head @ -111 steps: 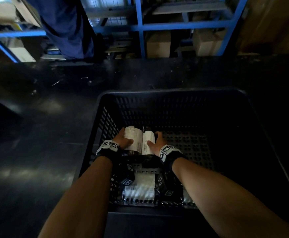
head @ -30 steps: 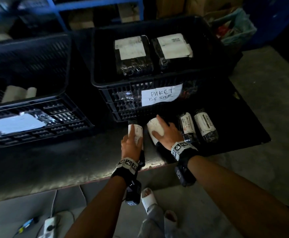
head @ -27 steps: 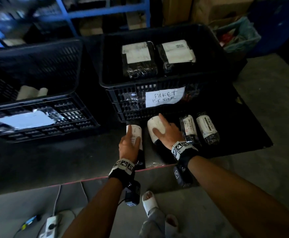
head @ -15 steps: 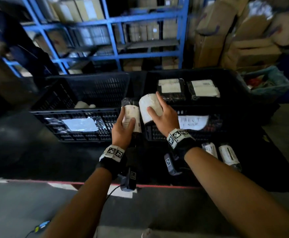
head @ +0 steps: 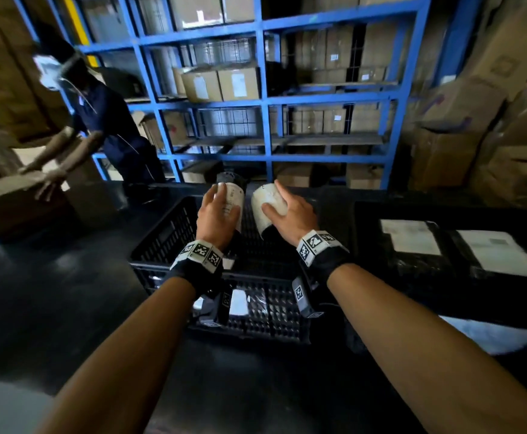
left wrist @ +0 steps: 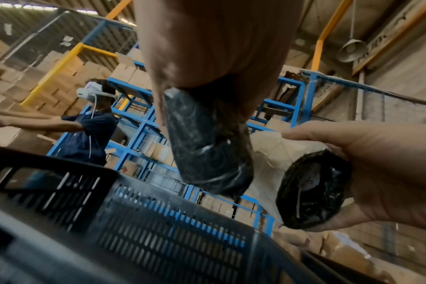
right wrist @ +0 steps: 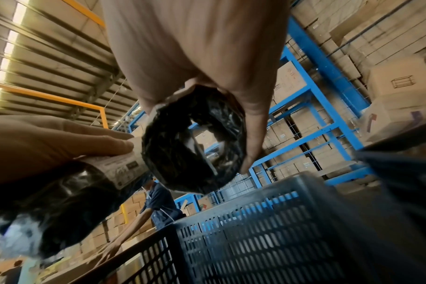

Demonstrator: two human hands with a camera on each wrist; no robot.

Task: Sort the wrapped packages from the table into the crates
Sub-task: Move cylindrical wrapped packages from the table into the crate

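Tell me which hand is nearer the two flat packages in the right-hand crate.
Right. The right hand holds its roll over the left crate, on the side toward the flat packages; the left hand is farther left.

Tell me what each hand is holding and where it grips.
Left hand grips a black-wrapped roll around its labelled middle. Right hand grips another roll the same way, both above the black crate.

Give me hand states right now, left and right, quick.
Left hand: closed, gripping a black-wrapped package with a printed label.
Right hand: closed, gripping a paper-wrapped package.
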